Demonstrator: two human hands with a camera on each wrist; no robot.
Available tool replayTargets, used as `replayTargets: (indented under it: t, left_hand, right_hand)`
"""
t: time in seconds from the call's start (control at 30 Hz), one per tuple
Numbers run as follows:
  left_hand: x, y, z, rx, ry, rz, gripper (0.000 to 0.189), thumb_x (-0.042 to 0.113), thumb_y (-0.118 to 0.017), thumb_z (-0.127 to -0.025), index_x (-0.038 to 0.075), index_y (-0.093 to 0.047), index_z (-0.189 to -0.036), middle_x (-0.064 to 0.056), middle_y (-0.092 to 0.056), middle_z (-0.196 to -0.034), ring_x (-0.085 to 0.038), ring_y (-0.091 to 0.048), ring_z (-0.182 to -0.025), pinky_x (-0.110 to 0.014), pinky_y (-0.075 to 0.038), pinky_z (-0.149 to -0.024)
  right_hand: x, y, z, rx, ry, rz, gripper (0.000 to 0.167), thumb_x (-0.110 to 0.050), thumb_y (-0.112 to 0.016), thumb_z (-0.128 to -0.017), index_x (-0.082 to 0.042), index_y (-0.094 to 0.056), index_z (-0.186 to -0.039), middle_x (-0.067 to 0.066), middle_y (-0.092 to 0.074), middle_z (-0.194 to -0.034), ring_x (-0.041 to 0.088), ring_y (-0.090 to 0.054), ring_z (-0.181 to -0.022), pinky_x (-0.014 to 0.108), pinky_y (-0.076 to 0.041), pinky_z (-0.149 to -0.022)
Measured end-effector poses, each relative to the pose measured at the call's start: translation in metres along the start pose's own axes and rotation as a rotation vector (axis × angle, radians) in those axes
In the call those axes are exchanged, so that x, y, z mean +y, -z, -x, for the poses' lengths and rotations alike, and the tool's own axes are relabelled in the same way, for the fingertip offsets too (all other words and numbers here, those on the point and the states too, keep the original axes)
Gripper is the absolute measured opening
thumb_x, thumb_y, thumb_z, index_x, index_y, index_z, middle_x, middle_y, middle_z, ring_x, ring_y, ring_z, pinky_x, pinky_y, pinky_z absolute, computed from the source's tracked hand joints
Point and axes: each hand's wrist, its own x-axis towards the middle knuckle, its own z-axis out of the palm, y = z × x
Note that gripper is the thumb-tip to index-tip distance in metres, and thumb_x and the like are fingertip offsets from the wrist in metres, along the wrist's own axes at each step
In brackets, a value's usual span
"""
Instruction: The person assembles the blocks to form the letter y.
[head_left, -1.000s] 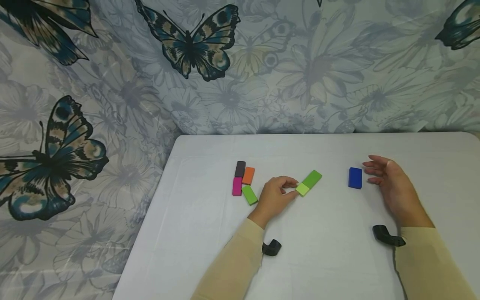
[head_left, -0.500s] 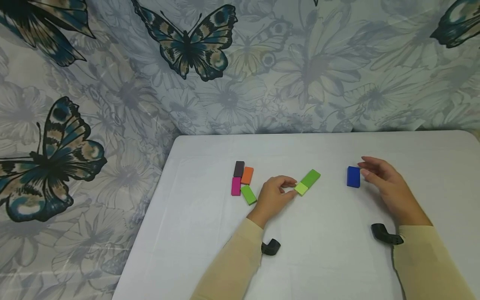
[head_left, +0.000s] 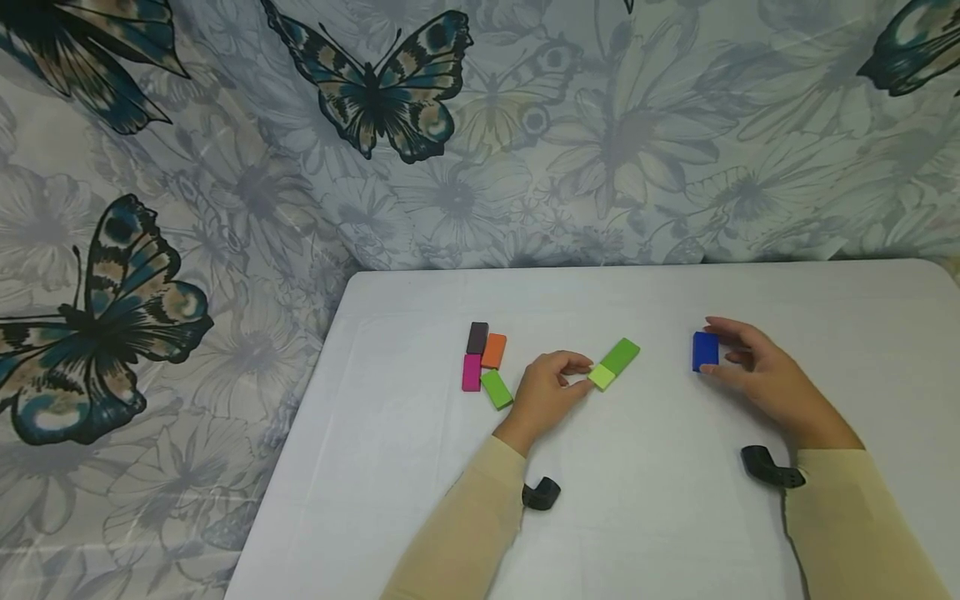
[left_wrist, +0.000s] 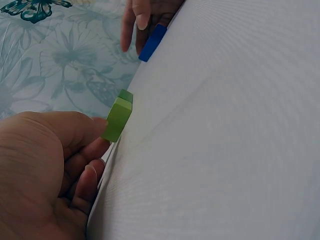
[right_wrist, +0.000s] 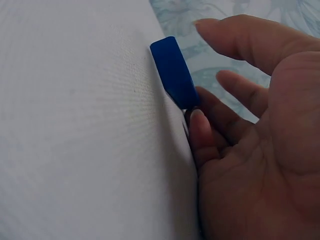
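My left hand pinches a light green block between thumb and fingers on the white table. A darker green block lies end to end with it, pointing to the far right. My right hand is spread around the right side of a blue block, its fingers at the far end and thumb at the near end. In the right wrist view, the thumb stands apart from the blue block, while other fingers are close to its lower end.
Left of my left hand, a black block, an orange block, a magenta block and another green block lie grouped together. A butterfly-patterned cloth rises behind the table.
My right hand has moved left to the blue block, its thumb now at the block's near end. The left hand and the green blocks have stayed in place.
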Motion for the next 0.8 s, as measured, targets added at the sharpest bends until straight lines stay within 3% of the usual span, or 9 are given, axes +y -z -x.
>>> replayTargets:
  t: [0.27,0.5,0.8]
  left_hand:
    - [-0.0006,0.0000,-0.0004,0.002,-0.003,0.006,0.027,0.012,-0.085,-0.097,0.013,-0.079,-0.124,0.011,-0.076,-0.113,-0.003,-0.061,-0.100,-0.019,-0.052,-0.086]
    - [-0.0013,-0.0006,-0.0002,0.001,0.000,-0.001,0.028,0.012,-0.085,-0.097,0.013,-0.079,-0.124,0.011,-0.076,-0.113,-0.003,-0.061,-0.100,-0.019,-0.052,-0.086]
    - [-0.0018,-0.0011,-0.0005,0.001,0.010,-0.001,0.027,0.012,-0.085,-0.097,0.015,-0.079,-0.123,0.013,-0.076,-0.112,-0.002,-0.060,-0.098,-0.020,-0.052,-0.086]
  right_hand:
    - [0.0049,0.0028,0.0006,-0.066,0.134,0.016,0.084,0.010,-0.075,-0.093,0.000,-0.036,-0.167,0.029,-0.040,-0.163,0.005,-0.036,-0.142,0.001,-0.026,-0.100]
    - [0.0030,0.0024,-0.0005,-0.065,0.140,0.046,0.083,0.011,-0.074,-0.093,0.002,-0.035,-0.166,0.031,-0.039,-0.162,0.045,-0.035,-0.147,-0.001,-0.025,-0.099]
    - [0.0030,-0.0006,-0.0024,-0.028,0.108,0.083,0.081,0.005,-0.079,-0.094,0.006,-0.037,-0.163,0.033,-0.041,-0.158,0.051,-0.040,-0.139,-0.002,-0.026,-0.093]
